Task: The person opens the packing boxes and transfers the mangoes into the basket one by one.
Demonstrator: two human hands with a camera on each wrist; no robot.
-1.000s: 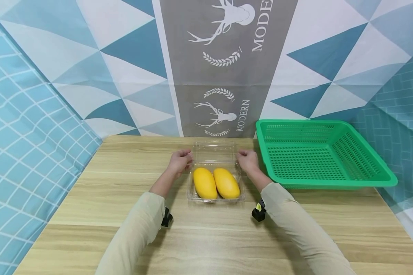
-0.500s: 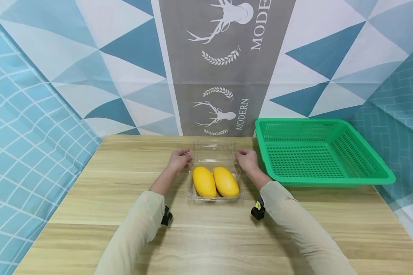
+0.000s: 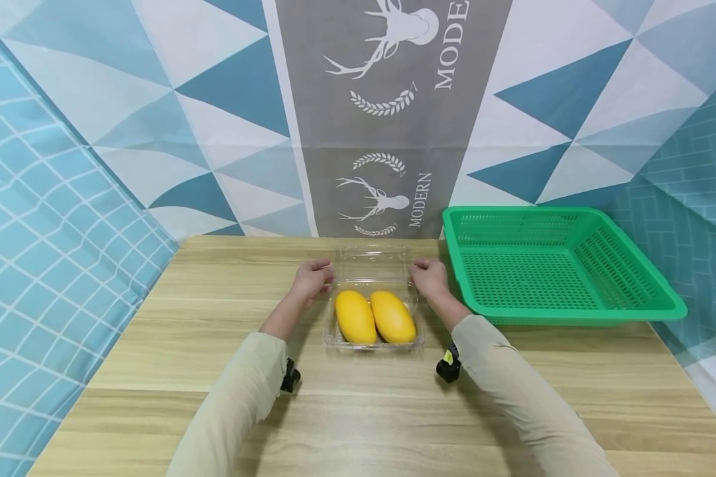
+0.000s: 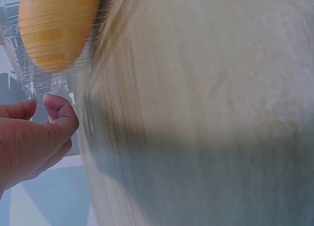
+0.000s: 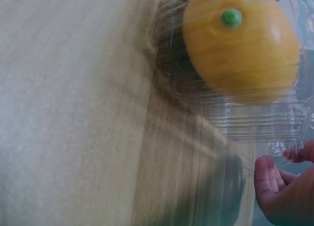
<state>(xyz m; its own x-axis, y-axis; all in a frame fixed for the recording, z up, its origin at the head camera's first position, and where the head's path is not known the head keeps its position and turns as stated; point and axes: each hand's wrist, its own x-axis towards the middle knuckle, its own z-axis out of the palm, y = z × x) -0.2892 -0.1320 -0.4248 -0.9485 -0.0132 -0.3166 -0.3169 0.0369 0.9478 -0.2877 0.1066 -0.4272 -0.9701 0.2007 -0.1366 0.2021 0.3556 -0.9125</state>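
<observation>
Two yellow mangoes lie side by side in a clear plastic clamshell container [image 3: 372, 346], its lid [image 3: 372, 266] standing open toward the wall. At the container's left hinge corner, my left hand [image 3: 313, 281] pinches the plastic edge between thumb and index finger. My right hand [image 3: 429, 278] pinches the matching edge on the right side. The left wrist view has one mango [image 4: 60, 29] behind the ribbed wall, above my left fingertips. In the right wrist view the other mango [image 5: 245, 54] shows a green spot at its end, and my right hand [image 5: 289, 191] is at the corner below.
A green plastic basket [image 3: 531, 317] with slotted sides stands at the right rear, close beside my right forearm. All of this sits on a wood-grain table [image 3: 358, 417]. A patterned cloth wall [image 3: 388, 132] rises along the table's back edge.
</observation>
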